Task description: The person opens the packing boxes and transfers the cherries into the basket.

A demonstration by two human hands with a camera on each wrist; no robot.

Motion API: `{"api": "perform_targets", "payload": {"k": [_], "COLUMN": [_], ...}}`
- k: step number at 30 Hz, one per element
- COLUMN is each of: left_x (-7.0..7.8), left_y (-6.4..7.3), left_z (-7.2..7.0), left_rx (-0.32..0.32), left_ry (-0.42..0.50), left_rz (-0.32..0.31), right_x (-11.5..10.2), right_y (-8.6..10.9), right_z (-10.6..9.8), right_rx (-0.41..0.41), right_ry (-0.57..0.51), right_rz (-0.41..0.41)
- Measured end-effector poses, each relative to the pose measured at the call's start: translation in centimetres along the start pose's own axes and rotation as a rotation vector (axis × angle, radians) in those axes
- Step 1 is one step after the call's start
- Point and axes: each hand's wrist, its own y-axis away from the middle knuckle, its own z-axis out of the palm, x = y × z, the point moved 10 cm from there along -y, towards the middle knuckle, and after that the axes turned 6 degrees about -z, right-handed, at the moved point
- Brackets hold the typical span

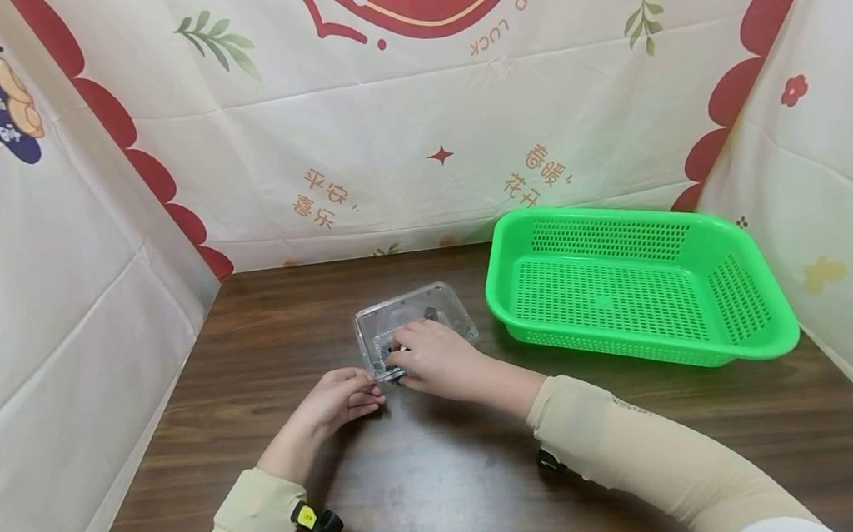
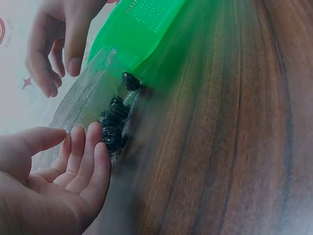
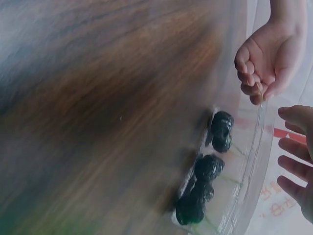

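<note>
A clear plastic box (image 1: pixel 400 311) lies on the table in the head view, slightly turned. Several dark, glossy, rounded pieces (image 3: pixel 209 169) show through its wall in the right wrist view; their kind is unclear. My left hand (image 1: pixel 338 402) pinches the box's near left corner between thumb and fingertips. Over the near part of the box is my right hand (image 1: pixel 437 361). Its fingers look loosely bent and spread in the right wrist view, with nothing visible between them. Whether its fingertips touch the lid cannot be made out.
A green perforated plastic basket (image 1: pixel 606 352) stands to the right of the box, near the back of the brown wooden table (image 1: pixel 443 482). White printed cloth (image 1: pixel 387 152) hangs behind the table and along both sides.
</note>
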Motion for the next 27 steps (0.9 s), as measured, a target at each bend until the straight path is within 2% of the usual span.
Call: {"api": "perform_targets", "payload": {"k": [4, 8, 15, 20, 27], "left_x": [0.1, 0.2, 0.2, 0.0, 0.1], "left_y": [0.0, 0.0, 0.0, 0.0, -0.2], "left_z": [0.3, 0.6, 0.7, 0.7, 0.8], "left_rx": [-0.012, -0.021, -0.009, 0.007, 0.041], "left_ry": [-0.011, -0.012, 0.001, 0.005, 0.016], "left_rz": [0.009, 0.018, 0.020, 0.016, 0.026], "right_x": [-0.8, -1.3, -1.9, -2.6, -3.0], "right_y": [-0.4, -0.8, -1.4, -1.5, -1.9], "right_z": [-0.2, -0.2, 0.2, 0.4, 1.2], "right_rx": [0.044, 0.050, 0.065, 0.102, 0.070], "right_ry": [0.020, 0.035, 0.107, 0.173, 0.252], "right_rz": [-0.036, -0.041, -0.056, -0.112, -0.140]}}
